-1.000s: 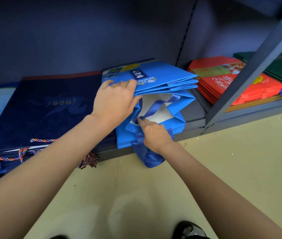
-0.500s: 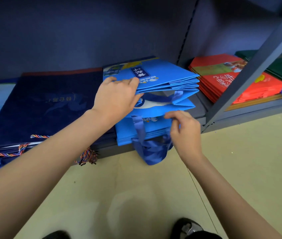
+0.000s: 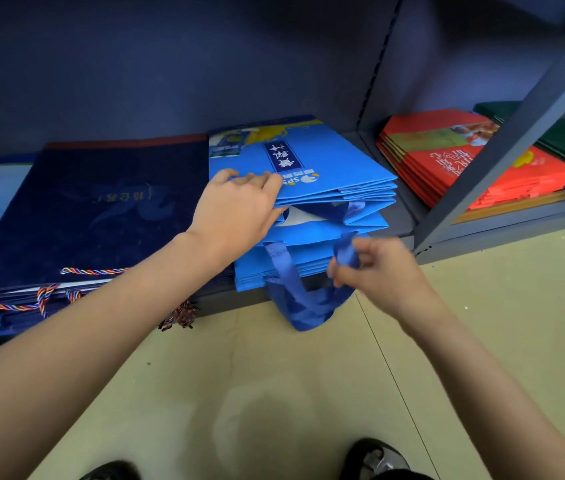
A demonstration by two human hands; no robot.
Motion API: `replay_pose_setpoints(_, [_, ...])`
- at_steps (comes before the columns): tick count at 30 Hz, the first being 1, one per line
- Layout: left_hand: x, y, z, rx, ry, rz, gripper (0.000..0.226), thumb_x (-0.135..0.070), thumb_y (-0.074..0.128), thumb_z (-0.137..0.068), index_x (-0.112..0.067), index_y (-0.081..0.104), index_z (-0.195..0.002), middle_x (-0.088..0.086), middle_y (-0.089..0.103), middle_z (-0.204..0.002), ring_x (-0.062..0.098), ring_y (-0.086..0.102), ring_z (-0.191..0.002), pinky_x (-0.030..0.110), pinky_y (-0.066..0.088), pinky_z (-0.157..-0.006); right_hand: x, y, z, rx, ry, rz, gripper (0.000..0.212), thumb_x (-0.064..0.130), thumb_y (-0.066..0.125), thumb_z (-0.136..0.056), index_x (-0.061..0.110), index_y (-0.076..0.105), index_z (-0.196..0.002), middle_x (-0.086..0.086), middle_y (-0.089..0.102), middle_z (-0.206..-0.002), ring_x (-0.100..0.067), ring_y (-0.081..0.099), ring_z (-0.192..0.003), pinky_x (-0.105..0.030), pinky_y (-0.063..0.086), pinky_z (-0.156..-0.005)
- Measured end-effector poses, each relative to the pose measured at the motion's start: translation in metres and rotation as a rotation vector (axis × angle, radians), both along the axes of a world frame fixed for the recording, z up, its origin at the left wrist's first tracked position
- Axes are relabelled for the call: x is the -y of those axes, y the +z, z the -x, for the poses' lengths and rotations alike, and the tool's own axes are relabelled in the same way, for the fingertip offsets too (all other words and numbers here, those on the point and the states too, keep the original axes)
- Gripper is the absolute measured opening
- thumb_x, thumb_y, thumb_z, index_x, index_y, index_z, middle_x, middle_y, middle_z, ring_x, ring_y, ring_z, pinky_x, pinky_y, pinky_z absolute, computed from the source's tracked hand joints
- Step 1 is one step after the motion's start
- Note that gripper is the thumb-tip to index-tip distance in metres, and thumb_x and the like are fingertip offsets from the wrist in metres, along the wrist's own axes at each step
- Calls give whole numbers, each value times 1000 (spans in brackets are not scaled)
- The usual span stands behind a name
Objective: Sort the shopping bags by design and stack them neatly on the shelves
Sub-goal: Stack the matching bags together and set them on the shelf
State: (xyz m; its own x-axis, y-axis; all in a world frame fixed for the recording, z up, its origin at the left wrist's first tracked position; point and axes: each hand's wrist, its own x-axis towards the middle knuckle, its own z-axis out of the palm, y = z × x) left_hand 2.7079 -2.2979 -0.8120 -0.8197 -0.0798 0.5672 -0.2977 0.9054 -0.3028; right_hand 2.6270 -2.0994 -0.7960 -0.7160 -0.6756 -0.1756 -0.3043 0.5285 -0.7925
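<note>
From the head camera, looking down at the bottom shelf: the stack of bright blue folded non-woven shopping bags (image 3: 312, 202) lies flat on the grey metal shelf (image 3: 398, 226), its long side running back into the bay, open edges facing the person. The left hand (image 3: 236, 216) has its fingers spread over the upper bags and its thumb tucked under them, lifting that part so a gap opens in the stack. The right hand (image 3: 374, 268) sits just in front of the stack's front edge, fingers pinching one of the blue ribbon handles (image 3: 345, 251); the rest of the handle loops (image 3: 295, 303) droop over the shelf lip toward the beige floor (image 3: 274, 393).

What matters next, I'd judge, is that the gap lies straight ahead of and slightly above the right hand, so the handles want pushing forward and up into it.

To the left, a stack of dark navy paper bags with twisted rope handles (image 3: 101, 209) touches the blue stack; red bags (image 3: 454, 168) lie in the next bay.
</note>
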Motion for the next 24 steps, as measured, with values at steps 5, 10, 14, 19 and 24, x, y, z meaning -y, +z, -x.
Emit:
replay_pose_setpoints(5, [-1, -4, -4, -3, -25, 9, 33, -34, 78, -69, -9, 64, -86, 2, 64, -69, 20, 64, -60, 30, 53, -70, 6, 40, 6, -376, -138, 574, 11, 16, 66, -81, 7, 62, -76, -3, 66, -74, -7, 62, -62, -27, 52, -66])
replay_pose_setpoints(10, [0, -6, -4, -7, -34, -2, 33, -35, 74, -73, -7, 64, -87, 3, 68, -74, 21, 66, -63, 30, 53, -72, 27, -38, 0, -824, 251, 301, 27, 12, 49, -88, -1, 67, -104, -8, 68, -106, -20, 65, -95, -21, 46, -82])
replay_pose_setpoints(14, [-2, -4, -7, 21, -23, -3, 35, -38, 74, -72, -8, 65, -86, 3, 67, -71, 20, 65, -61, 30, 53, -71, 44, -78, 1, -819, 482, -213, 35, -3, 67, -72, -2, 62, -107, -15, 63, -108, -29, 64, -92, -27, 50, -74])
replay_pose_setpoints(19, [1, 13, -1, 26, 22, -137, 38, -40, 52, -83, -6, 63, -94, 8, 68, -71, 26, 65, -62, 36, 50, -80, 66, -60, 2, -693, 476, -403, 43, 1, 44, -87, 6, 46, -130, -10, 45, -132, -27, 40, -122, -32, 33, -94])
replay_pose_setpoints(24, [5, 12, -2, 32, 29, -98, 34, -38, 52, -82, -7, 63, -92, 6, 67, -68, 24, 64, -58, 32, 51, -76, 96, -36, 12, -229, -35, 59, 20, -3, 39, -87, 1, 54, -100, -21, 60, -103, -39, 55, -98, -35, 41, -77])
